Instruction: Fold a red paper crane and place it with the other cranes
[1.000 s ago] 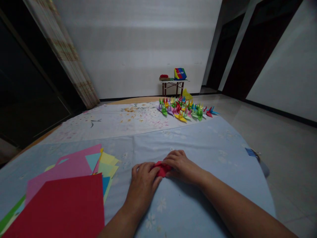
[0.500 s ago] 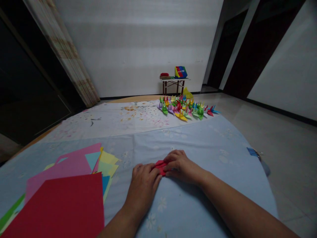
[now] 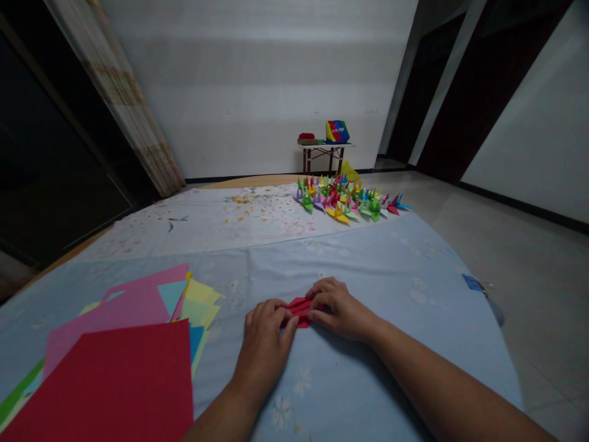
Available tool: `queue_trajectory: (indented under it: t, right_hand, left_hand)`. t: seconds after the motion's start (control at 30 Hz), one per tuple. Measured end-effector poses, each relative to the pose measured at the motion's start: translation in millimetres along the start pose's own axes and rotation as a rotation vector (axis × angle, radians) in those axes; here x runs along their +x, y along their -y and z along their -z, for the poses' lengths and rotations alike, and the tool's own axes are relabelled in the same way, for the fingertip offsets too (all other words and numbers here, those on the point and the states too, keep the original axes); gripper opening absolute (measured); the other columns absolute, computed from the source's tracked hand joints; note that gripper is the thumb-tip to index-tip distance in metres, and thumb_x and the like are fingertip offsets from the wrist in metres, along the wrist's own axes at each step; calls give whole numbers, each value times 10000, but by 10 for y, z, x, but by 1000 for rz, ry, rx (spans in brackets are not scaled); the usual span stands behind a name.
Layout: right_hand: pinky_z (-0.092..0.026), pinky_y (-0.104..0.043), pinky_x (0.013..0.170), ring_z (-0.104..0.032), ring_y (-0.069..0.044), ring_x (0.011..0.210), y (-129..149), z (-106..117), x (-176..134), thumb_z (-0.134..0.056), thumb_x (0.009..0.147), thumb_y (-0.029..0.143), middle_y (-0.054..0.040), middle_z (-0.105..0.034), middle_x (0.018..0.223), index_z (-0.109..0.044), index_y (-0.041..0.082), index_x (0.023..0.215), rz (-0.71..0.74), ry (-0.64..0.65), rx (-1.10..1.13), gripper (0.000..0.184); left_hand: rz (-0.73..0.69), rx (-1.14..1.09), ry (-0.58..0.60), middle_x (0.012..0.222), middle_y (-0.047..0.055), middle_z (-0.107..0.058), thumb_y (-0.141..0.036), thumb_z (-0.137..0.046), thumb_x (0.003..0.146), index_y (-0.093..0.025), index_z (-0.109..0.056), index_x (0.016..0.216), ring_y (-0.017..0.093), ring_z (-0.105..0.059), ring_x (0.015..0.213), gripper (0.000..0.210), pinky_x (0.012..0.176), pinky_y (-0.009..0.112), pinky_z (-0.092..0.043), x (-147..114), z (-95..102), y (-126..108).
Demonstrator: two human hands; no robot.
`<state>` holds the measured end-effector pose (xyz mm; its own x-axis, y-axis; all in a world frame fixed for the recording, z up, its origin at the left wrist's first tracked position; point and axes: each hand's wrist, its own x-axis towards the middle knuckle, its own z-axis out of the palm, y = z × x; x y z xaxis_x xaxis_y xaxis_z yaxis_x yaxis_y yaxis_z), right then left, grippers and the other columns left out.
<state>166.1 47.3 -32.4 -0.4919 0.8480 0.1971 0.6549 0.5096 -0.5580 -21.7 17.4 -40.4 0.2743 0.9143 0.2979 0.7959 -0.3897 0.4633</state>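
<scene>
A small piece of folded red paper (image 3: 301, 310) lies on the pale blue tablecloth (image 3: 368, 264) in front of me, with crease lines running across it. My left hand (image 3: 267, 331) grips its left end, thumb and fingertips pressed on the paper. At the right end, my right hand (image 3: 338, 310) pinches it between thumb and curled fingers. Both ends of the paper are partly hidden beneath the fingers.
To the left lies a stack of coloured paper, with a red sheet (image 3: 124, 380) on top and a pink sheet (image 3: 105, 313) under it. Many folded paper cranes (image 3: 345, 199) stand at the far right. Behind is a small table (image 3: 326, 147) with a colourful box (image 3: 337, 131).
Both thumbs and fingers have shifted slightly on the red paper, and more of its creased middle shows between my hands. The view has moved a little.
</scene>
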Motion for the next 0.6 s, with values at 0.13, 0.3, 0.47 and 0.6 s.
queue_trajectory:
  t: [0.13, 0.3, 0.47, 0.6]
  right_hand:
    - [-309, -355, 872, -475, -190, 991, 14, -12, 16, -581, 804, 311, -38, -619, 961, -653, 194, 700, -41, 1, -13, 172]
    - [-314, -348, 854, -476, -191, 976, 2, -64, 33, -611, 768, 309, -28, -618, 946, -646, 197, 680, -77, -30, -28, 147]
    - [-307, -365, 868, -471, -202, 985, -6, -61, 20, -598, 783, 363, -34, -607, 970, -682, 229, 734, -62, -18, -13, 166]
    - [-288, -378, 899, -452, -204, 1027, -9, -24, 3, -625, 768, 388, -21, -586, 1019, -696, 274, 801, -39, 20, 0, 138]
  left_hand:
    - [19, 2, -19, 917, 26, -603, -254, -508, 818, -214, -616, 745, 206, -529, 923, 136, 829, 400, -388, 1, -21, 3]
    - [56, 4, -22, 912, 23, -601, -271, -517, 811, -214, -623, 729, 205, -530, 913, 145, 823, 396, -388, 19, -28, -7]
    - [55, -2, -14, 912, 16, -598, -297, -518, 816, -232, -638, 765, 204, -529, 908, 146, 822, 393, -387, 14, -26, -7]
    - [53, -23, 30, 957, 7, -595, -298, -561, 792, -265, -655, 792, 209, -516, 941, 100, 844, 409, -369, 9, -13, 0]
